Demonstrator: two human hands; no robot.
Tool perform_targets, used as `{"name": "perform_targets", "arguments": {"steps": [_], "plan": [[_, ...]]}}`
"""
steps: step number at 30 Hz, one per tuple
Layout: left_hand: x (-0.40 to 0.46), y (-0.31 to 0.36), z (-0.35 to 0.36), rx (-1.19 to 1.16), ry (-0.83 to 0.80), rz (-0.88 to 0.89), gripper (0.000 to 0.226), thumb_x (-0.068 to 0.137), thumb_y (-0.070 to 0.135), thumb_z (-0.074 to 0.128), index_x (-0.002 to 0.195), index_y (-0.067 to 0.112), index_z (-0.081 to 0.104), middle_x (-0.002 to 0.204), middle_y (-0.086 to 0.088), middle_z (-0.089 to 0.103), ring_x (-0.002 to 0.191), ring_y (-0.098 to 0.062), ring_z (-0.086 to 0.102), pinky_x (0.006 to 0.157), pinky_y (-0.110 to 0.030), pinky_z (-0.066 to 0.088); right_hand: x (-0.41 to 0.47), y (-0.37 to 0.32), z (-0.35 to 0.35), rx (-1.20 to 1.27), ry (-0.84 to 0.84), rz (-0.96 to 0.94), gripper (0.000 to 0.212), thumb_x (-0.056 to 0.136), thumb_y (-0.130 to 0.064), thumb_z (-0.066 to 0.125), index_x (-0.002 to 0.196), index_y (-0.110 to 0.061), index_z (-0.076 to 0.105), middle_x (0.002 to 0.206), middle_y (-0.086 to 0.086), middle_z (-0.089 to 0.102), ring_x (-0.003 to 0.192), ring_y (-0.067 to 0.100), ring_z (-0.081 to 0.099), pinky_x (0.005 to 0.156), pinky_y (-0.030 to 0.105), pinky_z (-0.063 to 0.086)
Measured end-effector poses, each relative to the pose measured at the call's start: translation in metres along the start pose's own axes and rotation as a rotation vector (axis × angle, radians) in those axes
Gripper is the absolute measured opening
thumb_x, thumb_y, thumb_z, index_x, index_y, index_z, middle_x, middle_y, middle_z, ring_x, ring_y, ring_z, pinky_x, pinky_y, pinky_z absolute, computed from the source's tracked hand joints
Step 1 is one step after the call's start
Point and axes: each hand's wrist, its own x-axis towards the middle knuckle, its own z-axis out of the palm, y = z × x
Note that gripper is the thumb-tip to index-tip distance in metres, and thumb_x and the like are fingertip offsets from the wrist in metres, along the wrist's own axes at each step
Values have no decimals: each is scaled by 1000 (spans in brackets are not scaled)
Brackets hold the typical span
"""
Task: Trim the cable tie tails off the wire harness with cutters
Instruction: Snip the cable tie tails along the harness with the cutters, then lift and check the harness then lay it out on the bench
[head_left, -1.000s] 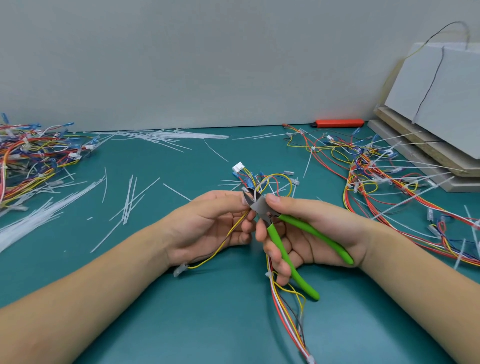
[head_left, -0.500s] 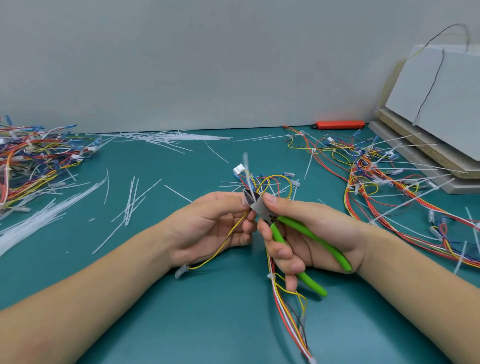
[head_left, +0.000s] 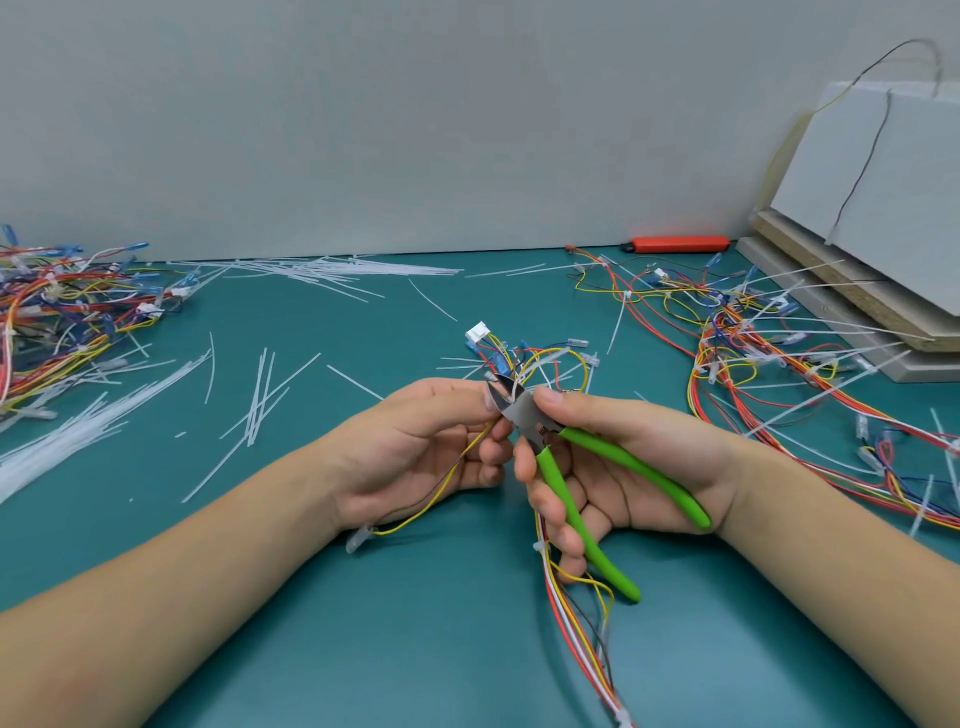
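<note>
Two bare forearms come in from the bottom edge, hands meeting mid-frame w/ fingertips nearly touching. Left hand (head_left: 415, 447) has fingers curled, pinching the wire harness (head_left: 524, 364) at its bundle; one yellow lead droops below the palm to a clear terminal on the mat. Right hand (head_left: 613, 467) is wrapped round one pair of green-handled cutters (head_left: 566, 478), thumb on top near the pivot, handles spread apart, steel nose up against the harness right by the left fingertips; a thin white cable tie tail (head_left: 517, 387) sits at the blades, can't tell if it's between them. Rest of that harness trails toward the viewer under the right hand, approx 6+ red/white/yellow wires. Surface: teal mat (head_left: 363, 623). Loose cut tie tails (head_left: 260, 395) scattered left of centre, too many to count, plus a denser white pile (head_left: 332, 267) farther back. Two more harness heaps: one far left (head_left: 62, 312), one far right (head_left: 769, 353). At the rear, one orange tool (head_left: 680, 243) by the wall, stacked boards (head_left: 857, 270) right, plain grey wall (head_left: 363, 130) behind.
</note>
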Motion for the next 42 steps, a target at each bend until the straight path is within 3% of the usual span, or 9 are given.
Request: {"name": "perform_targets", "arguments": {"steps": [3,9,12,17,23,27,35,38,42], "plan": [[0,0,0,-12,17,-4,15,90,27,65,83,13,65,75,-1,58,77,-19,46,77,-31,42,1,-1,2,-7,4,0,49,98,-58,52,99,-12,68,79,11,64,66,27,67,73,45,61],[0,-1,0,-68,40,1,10,86,25,67,80,17,70,74,2,58,72,-11,52,69,-25,48,3,-1,11,-54,34,-56,46,102,-61,47,91,-18,58,68,4,42,48,16,41,55,36,59],[1,-1,0,-85,55,1,11,84,26,68,80,16,70,74,0,58,75,-14,49,69,-25,48,4,0,12,-31,57,-55,47,99,-64,52,91,-18,60,68,4,44,49,17,43,56,37,59],[1,-1,-1,-56,42,-25,25,89,32,63,92,9,57,71,1,53,80,-20,41,75,-29,43,0,2,4,-7,14,-30,49,98,-59,54,100,-12,65,80,12,64,65,29,67,72,46,61],[1,0,0,-90,24,-29,25,89,31,61,96,9,51,72,1,50,77,-17,37,71,-26,44,2,3,0,-8,5,-26,49,100,-58,54,102,-10,64,81,13,63,67,30,67,76,48,60],[1,0,0,-105,31,-42,16,95,25,56,94,9,55,72,1,51,77,-17,37,68,-25,46,2,2,2,-8,-1,-26,48,99,-60,55,98,-13,63,77,11,58,62,27,63,72,46,61],[1,-1,0,-190,21,-25,11,96,25,58,97,14,58,77,5,52,63,-6,48,65,-23,47,1,-1,10,9,36,-29,46,99,-63,51,87,-19,59,67,4,44,47,16,46,52,33,57],[1,1,2,-228,40,-33,16,97,25,53,89,17,65,76,5,54,62,-6,48,65,-23,47,1,-2,11,90,19,-50,47,101,-63,48,87,-19,58,65,1,45,45,13,48,50,32,56],[0,6,3,-362,115,-29,7,89,21,64,90,16,68,78,3,59,63,-11,55,61,-26,52,-5,-10,0,233,66,-122,47,103,-59,41,87,-19,61,64,0,45,45,12,47,49,32,55]]}}
